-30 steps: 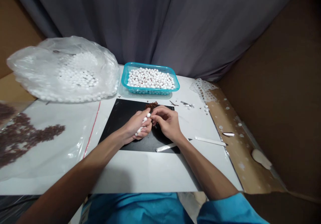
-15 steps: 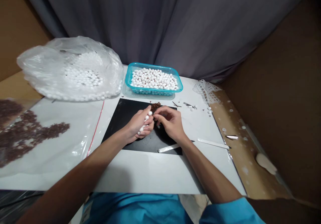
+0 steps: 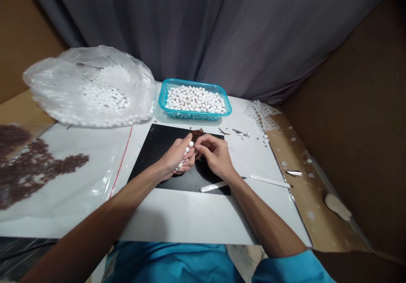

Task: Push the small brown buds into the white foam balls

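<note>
My left hand (image 3: 177, 158) is curled around several white beads (image 3: 187, 149), which show in a row between thumb and fingers. Just to its right, my right hand (image 3: 215, 154) has thumb and forefinger pinched together, close to the left fingertips; what the pinch holds is too small to make out. A small clump of brown, crumbly-looking bits (image 3: 198, 133) lies just beyond the fingertips. Both hands are over a black mat (image 3: 158, 143). A teal basket (image 3: 163, 106) full of white beads, some with brown specks, stands behind the hands.
A clear plastic bag (image 3: 47, 88) of white beads stands at the back left. In front of it lies a zip bag (image 3: 104, 164) with brown clusters. To the right are two white sticks (image 3: 269, 181), dark slivers (image 3: 241, 133), white netting (image 3: 263, 114) and a metal tip (image 3: 293, 173).
Almost nothing differs. The beads in my left hand have shifted slightly, and the right hand keeps its pinch at nearly the same spot.
</note>
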Motion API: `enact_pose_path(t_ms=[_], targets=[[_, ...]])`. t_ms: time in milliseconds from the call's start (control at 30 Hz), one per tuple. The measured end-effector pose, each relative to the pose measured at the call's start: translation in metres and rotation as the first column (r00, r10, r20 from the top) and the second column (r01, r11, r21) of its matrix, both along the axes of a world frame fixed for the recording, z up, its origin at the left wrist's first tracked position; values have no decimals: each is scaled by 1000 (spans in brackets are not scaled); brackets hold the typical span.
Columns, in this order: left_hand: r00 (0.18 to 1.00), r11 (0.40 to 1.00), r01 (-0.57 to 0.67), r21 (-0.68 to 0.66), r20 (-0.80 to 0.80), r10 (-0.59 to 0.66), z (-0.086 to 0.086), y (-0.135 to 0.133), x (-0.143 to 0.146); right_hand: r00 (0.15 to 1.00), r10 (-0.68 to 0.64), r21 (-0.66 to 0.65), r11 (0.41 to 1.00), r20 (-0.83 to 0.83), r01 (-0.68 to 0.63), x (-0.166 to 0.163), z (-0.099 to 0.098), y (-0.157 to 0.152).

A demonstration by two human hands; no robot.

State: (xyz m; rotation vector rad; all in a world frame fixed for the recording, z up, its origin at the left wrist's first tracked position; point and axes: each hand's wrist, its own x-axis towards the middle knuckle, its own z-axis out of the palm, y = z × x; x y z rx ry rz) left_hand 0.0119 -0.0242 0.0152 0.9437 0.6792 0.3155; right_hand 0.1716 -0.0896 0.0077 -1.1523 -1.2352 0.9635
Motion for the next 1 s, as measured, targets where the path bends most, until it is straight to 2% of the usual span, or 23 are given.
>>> enact_pose_path(t_ms=[600, 1000], targets=[[996, 983, 84, 161, 28, -90, 8, 0, -5, 1000, 6, 34, 999, -29, -5, -5, 8, -7], [994, 969, 101, 225, 13, -107, 0, 2, -6, 999, -38, 35, 999, 0, 38, -9, 4, -9]])
